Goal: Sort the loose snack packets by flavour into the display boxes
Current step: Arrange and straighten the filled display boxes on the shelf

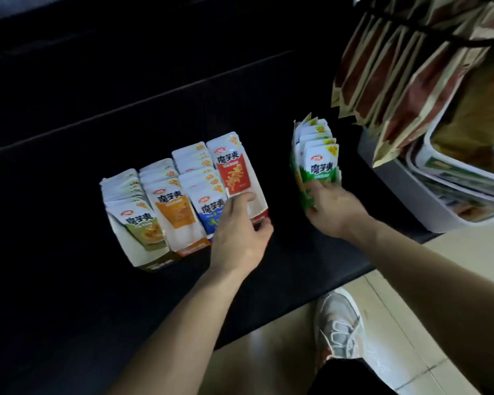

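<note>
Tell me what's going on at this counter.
A person is sorting snack packets on a dark counter. Four display boxes stand side by side, filled with olive packets, orange packets, blue packets and a red packet. The left grip holds the front of the red box, thumb against the red packet. The right grip holds a stack of green packets upright, apart to the right of the row.
</note>
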The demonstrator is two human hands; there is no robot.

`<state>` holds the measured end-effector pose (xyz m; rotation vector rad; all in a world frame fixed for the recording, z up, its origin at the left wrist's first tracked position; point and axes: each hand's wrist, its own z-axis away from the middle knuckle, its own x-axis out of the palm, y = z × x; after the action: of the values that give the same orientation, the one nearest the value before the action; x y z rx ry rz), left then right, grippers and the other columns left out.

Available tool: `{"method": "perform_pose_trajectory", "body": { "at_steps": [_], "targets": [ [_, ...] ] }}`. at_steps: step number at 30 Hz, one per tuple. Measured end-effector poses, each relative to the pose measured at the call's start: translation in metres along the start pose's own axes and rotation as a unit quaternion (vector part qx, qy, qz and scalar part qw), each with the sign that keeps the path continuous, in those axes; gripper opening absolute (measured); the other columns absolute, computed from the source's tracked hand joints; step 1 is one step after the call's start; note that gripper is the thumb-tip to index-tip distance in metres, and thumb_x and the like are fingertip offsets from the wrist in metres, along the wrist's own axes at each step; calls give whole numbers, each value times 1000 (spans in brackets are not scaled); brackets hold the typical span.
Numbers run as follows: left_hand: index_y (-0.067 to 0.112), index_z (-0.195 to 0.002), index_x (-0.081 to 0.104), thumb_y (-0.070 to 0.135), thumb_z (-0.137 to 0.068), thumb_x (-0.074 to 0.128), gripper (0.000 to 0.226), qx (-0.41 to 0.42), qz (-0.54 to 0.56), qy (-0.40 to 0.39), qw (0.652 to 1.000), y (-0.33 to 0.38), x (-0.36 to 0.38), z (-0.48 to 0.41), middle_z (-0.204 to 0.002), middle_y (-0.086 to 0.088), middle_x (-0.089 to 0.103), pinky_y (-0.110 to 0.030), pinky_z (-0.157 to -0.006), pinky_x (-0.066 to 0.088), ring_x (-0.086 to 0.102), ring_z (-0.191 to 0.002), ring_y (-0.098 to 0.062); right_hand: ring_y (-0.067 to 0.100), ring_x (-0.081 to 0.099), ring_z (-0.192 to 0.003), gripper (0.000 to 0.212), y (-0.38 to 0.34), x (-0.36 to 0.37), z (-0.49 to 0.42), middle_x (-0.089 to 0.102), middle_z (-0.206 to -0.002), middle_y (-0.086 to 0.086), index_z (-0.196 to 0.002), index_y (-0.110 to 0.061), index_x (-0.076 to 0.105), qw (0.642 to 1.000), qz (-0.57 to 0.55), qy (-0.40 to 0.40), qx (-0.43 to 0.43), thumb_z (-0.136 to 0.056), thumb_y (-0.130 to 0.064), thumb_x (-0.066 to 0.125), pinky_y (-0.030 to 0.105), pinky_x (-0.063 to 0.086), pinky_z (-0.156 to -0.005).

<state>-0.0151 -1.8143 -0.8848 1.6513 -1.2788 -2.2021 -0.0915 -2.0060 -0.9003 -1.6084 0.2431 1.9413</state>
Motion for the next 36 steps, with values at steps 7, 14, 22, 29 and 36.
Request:
{"method": "perform_pose_trajectory", "body": {
  "at_steps": [7, 14, 22, 29, 36],
  "targets": [
    [36, -148, 36, 39, -92, 66, 63, -41, 81, -122, 988, 14, 66, -6, -142, 8, 54, -42, -104, 47, 57, -122, -17, 30, 62, -99, 26, 11, -6, 37, 67, -106, 2, -109, -28, 65, 989, -86, 111, -55, -86, -21, 56, 39, 55, -75],
    [34, -137, 46, 30, -99, 57, 40, -66, 135, -88, 985, 20, 84, -10, -125, 6, 65, -38, -97, 50, 64, -110, -16, 27, 11, -153, 115, 28, -19, -11, 5, -167, 8, -159, -16, 0, 986, 52, 109, -118, -76, -49, 74, 48, 24, -120],
    [40, -143, 40, 34, -97, 60, 50, -56, 101, -129, 985, 8, 78, -12, -123, 10, 62, -35, -94, 49, 62, -108, -15, 30, 28, -138, 144, 20, -32, -45, 26, -150, 7, -157, -20, -1, 962, 212, 124, -121, -51, -65, 86, 46, 28, -115],
    [34, -143, 41, 34, -95, 63, 53, -43, 117, -133, 983, 12, 75, -18, -129, 6, 60, -39, -99, 49, 63, -110, -18, 24, 39, -122, 109, 15, -46, -46, 43, -130, 3, -136, -15, 41, 967, 209, 77, -123, -49, -63, 88, 40, 38, -102],
    [36, -151, 31, 32, -95, 64, 65, -47, 131, -133, 981, 17, 81, -22, -137, 0, 58, -32, -103, 42, 53, -128, -19, 24, 55, -104, 88, 14, -57, -49, 63, -110, 1, -119, -22, 52, 980, 177, -2, -89, -51, -68, 85, 34, 46, -82]
  ]
}}
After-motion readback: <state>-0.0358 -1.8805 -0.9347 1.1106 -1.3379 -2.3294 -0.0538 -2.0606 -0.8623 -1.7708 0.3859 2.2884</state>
